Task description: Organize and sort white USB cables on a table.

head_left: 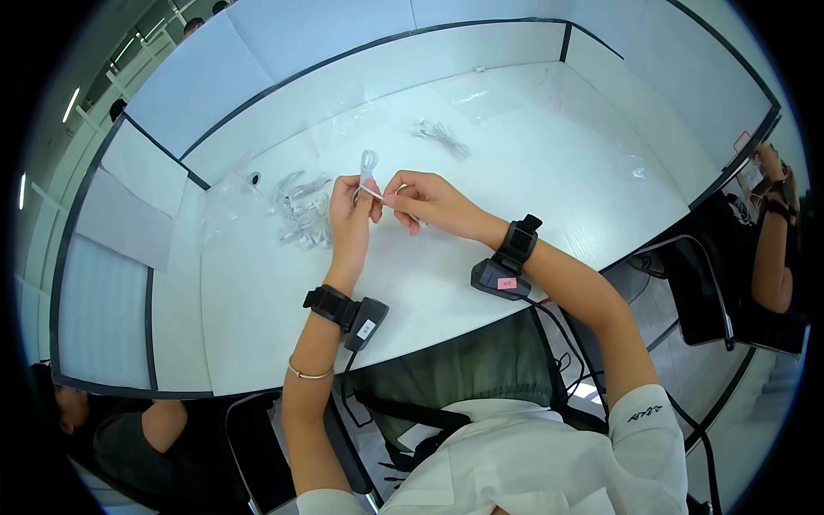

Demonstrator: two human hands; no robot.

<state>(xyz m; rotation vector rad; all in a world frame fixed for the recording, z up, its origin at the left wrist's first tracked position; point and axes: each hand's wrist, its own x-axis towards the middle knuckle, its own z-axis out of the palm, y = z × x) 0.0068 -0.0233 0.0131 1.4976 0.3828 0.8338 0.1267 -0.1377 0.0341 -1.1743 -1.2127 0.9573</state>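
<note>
A coiled white cable point(369, 161) stands up out of my left hand point(350, 204), whose fingers are closed round its lower part. Close on the right, my right hand point(429, 202) pinches a short white end of the same cable, near the left thumb. Both hands are held above the white table. Just left of my left hand lies a pile of white cables point(302, 210), some seemingly in clear plastic. Farther back, beyond my right hand, a separate bundled white cable point(442, 137) rests on the table.
White partitions with dark edges point(378, 40) enclose the table point(506, 335). Clear plastic film point(227, 210) and a small black round item point(253, 178) lie at the left. Black wrist devices point(502, 279) trail cords. Other people sit at the left and right point(772, 249).
</note>
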